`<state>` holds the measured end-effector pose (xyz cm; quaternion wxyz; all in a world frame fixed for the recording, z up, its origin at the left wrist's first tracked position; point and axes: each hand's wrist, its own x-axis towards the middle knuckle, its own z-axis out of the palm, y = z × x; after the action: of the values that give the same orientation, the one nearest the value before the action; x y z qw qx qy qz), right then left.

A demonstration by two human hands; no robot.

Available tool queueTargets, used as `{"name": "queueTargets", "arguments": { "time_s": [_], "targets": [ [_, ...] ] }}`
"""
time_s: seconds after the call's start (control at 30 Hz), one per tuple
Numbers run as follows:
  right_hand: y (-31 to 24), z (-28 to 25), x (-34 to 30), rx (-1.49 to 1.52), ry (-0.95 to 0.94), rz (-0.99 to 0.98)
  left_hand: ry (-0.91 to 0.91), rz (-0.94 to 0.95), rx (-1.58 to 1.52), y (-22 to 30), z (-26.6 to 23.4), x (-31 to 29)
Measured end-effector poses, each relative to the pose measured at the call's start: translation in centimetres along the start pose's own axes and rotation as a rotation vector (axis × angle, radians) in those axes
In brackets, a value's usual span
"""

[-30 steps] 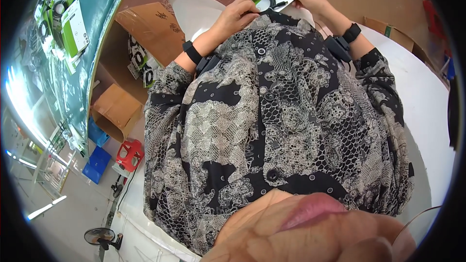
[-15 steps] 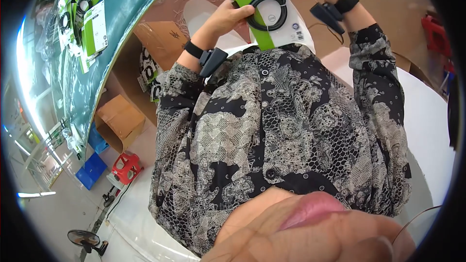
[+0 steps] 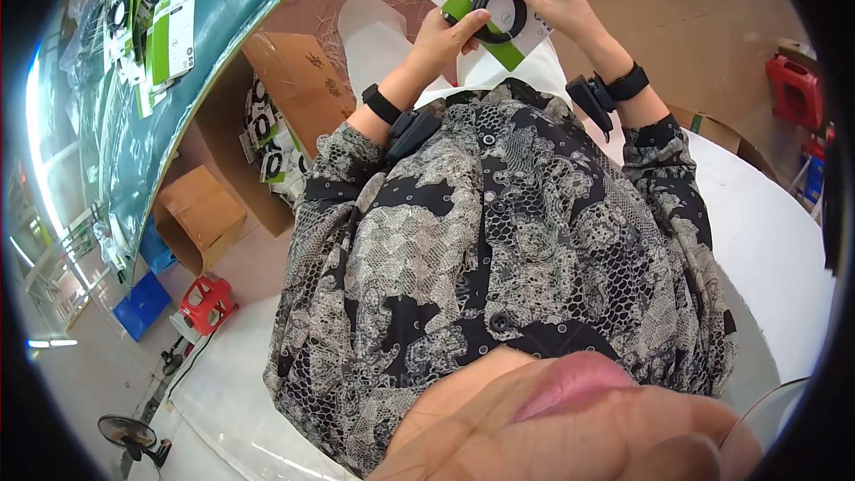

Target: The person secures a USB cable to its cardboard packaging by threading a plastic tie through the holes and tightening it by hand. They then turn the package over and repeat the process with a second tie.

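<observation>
A green and white packaging card (image 3: 508,56) is held up in front of my body, tilted, with a coiled black cable (image 3: 520,14) on its face. My left hand (image 3: 442,43) grips the card's left edge, its thumb resting over the coil. At the card's upper right, my right hand (image 3: 554,2) has thumb and fingers pinched on the black cable near its end; the exact contact is partly covered by the fingers. Both wrists carry black straps with a small black device.
More carded cables (image 3: 173,31) lie on the teal-covered table (image 3: 233,13) at the left. Beneath it, a cardboard box (image 3: 298,80) contains several more. A smaller carton (image 3: 203,214), a red stool (image 3: 208,303) and a fan (image 3: 126,432) stand lower left. Another red item (image 3: 794,89) is far right.
My right hand has come down from the card's top edge to the cable at its upper right. The card has tilted, its lower end swinging right, and my left hand has shifted slightly right.
</observation>
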<state>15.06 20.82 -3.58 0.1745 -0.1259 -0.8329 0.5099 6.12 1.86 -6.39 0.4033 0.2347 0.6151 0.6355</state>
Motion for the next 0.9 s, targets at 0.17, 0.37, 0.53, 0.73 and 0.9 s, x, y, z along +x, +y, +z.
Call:
{"name": "queueTargets", "arguments": {
  "time_s": [0.17, 0.37, 0.53, 0.73, 0.9],
  "targets": [
    [-0.1, -0.2, -0.4, -0.010, -0.048, -0.121, 0.027, -0.018, -0.109, -0.7, -0.2, -0.2],
    [2.7, 0.0, -3.5, -0.124, -0.158, -0.112, -0.021, -0.081, -0.254, -2.0, 0.6, -1.0],
    [2.4, 1.7, -6.6, -0.255, -0.006, -0.168, -0.029, -0.158, -0.280, -2.7, 0.4, -1.7],
    [-0.3, 4.5, -7.0, -0.279, 0.003, -0.003, 0.019, -0.100, -0.221, -2.7, 1.8, -1.4],
    [-0.3, 4.0, -7.6, -0.285, -0.025, -0.120, -0.194, -0.141, -0.494, -3.9, -0.5, -1.3]
  ]
}}
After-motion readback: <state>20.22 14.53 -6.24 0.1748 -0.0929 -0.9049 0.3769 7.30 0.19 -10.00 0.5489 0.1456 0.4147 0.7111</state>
